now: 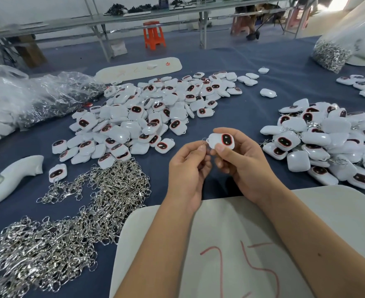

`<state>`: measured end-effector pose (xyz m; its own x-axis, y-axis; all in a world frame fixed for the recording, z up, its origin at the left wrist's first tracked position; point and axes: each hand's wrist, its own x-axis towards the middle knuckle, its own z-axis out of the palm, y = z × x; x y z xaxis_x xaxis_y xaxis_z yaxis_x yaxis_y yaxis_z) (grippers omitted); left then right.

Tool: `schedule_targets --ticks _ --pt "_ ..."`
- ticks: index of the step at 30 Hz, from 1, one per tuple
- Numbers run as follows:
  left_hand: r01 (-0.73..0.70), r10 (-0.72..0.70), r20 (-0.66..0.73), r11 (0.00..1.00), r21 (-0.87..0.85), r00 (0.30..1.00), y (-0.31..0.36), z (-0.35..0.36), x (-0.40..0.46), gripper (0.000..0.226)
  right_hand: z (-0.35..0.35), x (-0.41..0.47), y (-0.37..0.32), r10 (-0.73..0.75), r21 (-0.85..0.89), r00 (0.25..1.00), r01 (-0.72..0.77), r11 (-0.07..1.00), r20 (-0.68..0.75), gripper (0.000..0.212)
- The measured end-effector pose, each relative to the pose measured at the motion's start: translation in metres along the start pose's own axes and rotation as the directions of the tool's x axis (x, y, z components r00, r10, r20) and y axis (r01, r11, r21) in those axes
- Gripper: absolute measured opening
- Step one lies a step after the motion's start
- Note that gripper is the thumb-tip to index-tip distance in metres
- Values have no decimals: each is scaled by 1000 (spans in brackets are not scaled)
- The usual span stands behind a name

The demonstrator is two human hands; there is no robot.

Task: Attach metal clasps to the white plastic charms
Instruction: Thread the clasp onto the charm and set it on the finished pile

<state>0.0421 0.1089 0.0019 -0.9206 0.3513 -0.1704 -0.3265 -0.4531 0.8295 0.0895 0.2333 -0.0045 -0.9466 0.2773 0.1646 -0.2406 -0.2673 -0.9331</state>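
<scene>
Now both hands meet over the blue cloth, one with a charm, the other with a clasp ring.

Right hand grips a white plastic charm between thumb and curled fingers, its dark red-rimmed face turned up; left hand pinches a small metal clasp ring at its fingertips, just beside the charm's left edge, though whether ring and charm touch is too small to tell. Left of the left hand and nearer the person sprawls a heap of loose metal clasps; beyond it, further away than both hands, spreads a pile of charms. Right of the right hand lies a second pile of charms, some with chains showing among them. Beneath the forearms sits a white board marked with red numerals.
</scene>
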Motion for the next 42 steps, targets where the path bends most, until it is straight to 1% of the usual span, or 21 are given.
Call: schedule_targets --ticks 4,6,10,12,13,15,18,20,23,25,26,27,29,31,33,35,36,37,39,41,42 --pt "4 -4 0 998 -59 1000 0 -2 0 14 -1 0 2 -6 -24 1000 5 1000 -19 28" --pt "-15 14 -17 999 -37 1000 1 -2 -1 14 -2 0 3 -14 -47 1000 13 999 -20 28" --pt "-100 109 -71 988 116 992 1 -3 0 15 -2 0 5 -9 -61 1000 8 998 -3 29" --pt "-154 185 -95 951 268 978 -1 -5 1 19 -2 1 6 8 -51 1000 -9 999 -8 30" --pt "-191 240 -92 910 368 966 -2 -7 3 20 -2 1 6 14 -47 1000 -15 999 -12 29" --pt "-273 350 -34 786 555 936 -1 -10 5 20 -3 1 7 24 -30 1000 -24 999 -17 24" --pt "-394 466 105 583 711 879 0 -10 4 20 -4 2 6 49 18 998 -49 999 -33 20" --pt "-465 531 193 443 767 825 1 -11 4 18 -4 2 5 66 50 997 -63 997 -51 20" --pt "-532 564 315 271 802 763 1 -13 5 17 -4 3 3 79 76 995 -74 994 -67 27" --pt "-539 561 360 189 821 746 2 -14 6 15 -5 3 3 85 81 994 -79 994 -72 38" --pt "-536 561 364 174 826 743 1 -14 6 15 -5 3 3 88 86 993 -81 993 -79 41" --pt "-532 565 354 184 827 745 1 -14 5 14 -6 4 3 90 96 992 -82 992 -88 41" --pt "-508 566 287 278 816 772 0 -13 3 14 -6 5 4 92 117 989 -78 990 -120 32" --pt "-458 539 191 420 784 820 1 -12 2 12 -7 5 4 82 135 983 -60 989 -163 25" --pt "-396 476 102 572 718 873 0 -7 2 13 -7 5 4 58 146 975 -27 989 -216 21" --pt "-318 391 13 729 606 920 -4 2 2 16 -6 6 4 7 120 950 32 992 -313 19" --pt "-268 335 -28 799 539 942 -7 9 3 19 -5 6 4 -30 85 924 67 994 -382 19" --pt "-208 264 -58 861 464 963 -10 18 4 20 -6 6 3 -78 28 884 103 994 -460 19" --pt "-89 117 -68 942 322 991 -16 38 6 19 -6 7 2 -211 -141 770 157 977 -602 24" --pt "-4 8 -16 969 247 1000 -21 61 10 20 -9 5 -2 -356 -316 609 178 932 -709 30" --pt "27 -33 20 973 229 999 -24 72 12 22 -12 4 -6 -416 -376 529 189 907 -740 36"
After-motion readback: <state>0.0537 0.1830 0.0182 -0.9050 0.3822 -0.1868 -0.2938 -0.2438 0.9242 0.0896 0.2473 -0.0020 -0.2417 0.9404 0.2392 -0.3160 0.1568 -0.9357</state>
